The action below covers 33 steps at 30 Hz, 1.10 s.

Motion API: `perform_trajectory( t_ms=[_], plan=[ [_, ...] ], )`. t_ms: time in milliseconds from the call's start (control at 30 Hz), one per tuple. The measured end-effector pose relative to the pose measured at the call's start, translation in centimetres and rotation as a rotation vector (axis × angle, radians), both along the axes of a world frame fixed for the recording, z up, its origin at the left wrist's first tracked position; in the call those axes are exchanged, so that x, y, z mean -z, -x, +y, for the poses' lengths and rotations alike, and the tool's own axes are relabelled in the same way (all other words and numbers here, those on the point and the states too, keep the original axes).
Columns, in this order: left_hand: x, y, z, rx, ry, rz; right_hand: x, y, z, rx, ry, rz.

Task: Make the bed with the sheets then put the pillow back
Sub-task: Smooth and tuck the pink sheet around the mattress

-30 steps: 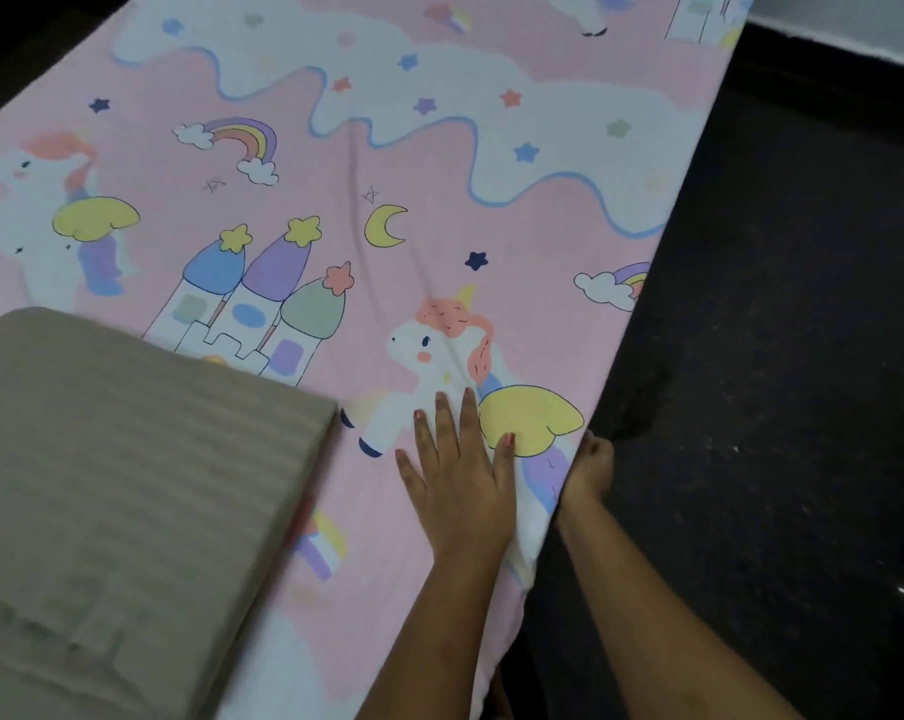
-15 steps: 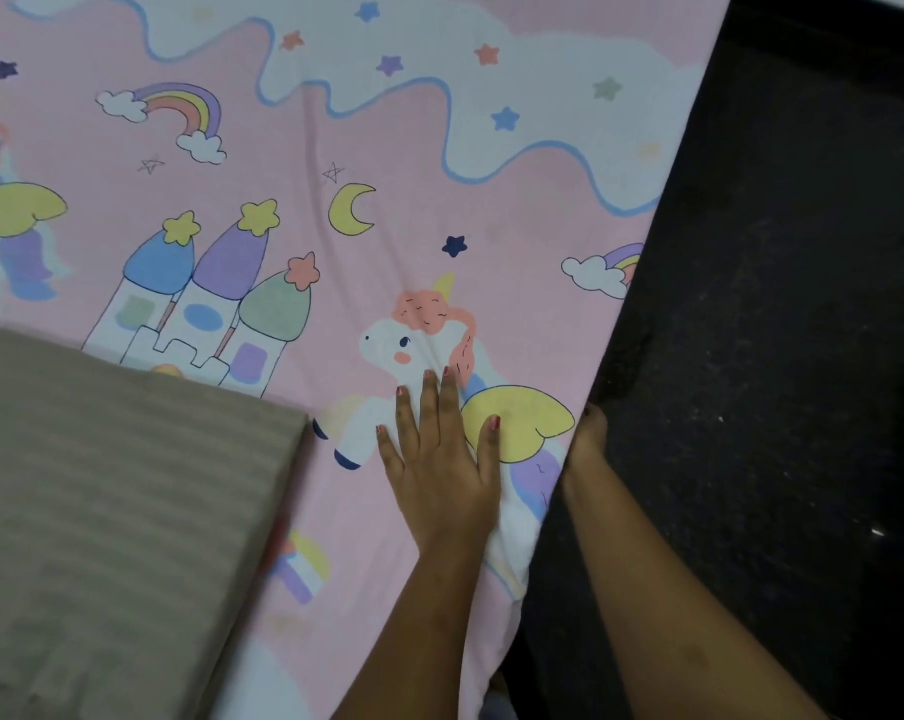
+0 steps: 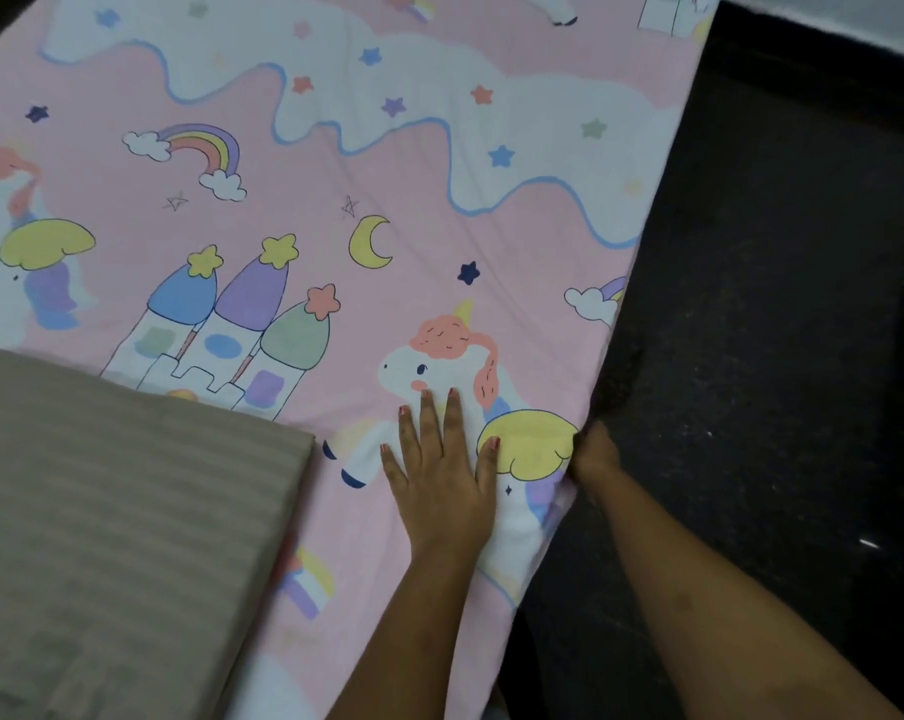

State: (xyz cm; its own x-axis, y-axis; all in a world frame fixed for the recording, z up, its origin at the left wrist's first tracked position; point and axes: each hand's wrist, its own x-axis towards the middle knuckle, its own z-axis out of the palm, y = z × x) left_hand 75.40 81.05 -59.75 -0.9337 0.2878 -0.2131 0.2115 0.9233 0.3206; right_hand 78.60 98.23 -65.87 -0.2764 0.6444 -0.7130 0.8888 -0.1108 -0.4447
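I am pressing my left grip (image 3: 439,480) flat and released, fingers straight, on the unicorn print of the pink sheet (image 3: 387,210), which is lying spread over the bed. My right grip (image 3: 595,454) is touching the sheet's right edge beside the dark floor (image 3: 777,356), fingers hidden there, so I cannot tell whether it is grasping the cloth. The beige striped pillow (image 3: 127,511) is lying on the sheet at my left, apart from both grips.

Sheet (image 3: 439,236): smooth matt printed cloth; pillow (image 3: 117,511): beige striped woven cloth; floor (image 3: 777,304): dark, speckled, matt
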Motion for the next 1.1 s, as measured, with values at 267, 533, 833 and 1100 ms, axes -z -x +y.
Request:
perform_trajectory(
  t_ms=[267,533,833,1100],
  plan=[
    [-0.5,1.1,2.1,-0.024,-0.004,-0.104,-5.1,6.1,5.4,0.273,0.338,0.339],
    [-2.1,3.8,5.6,0.049,0.037,-0.207,-3.8,8.1,7.5,0.211,0.017,0.350],
    [-3.5,7.1,10.6,0.082,0.060,-0.267,-3.9,10.5,12.5,0.038,0.010,0.106],
    [-3.2,10.9,16.3,0.066,0.059,-0.263,-5.2,16.7,18.1,0.185,0.261,0.418]
  ],
)
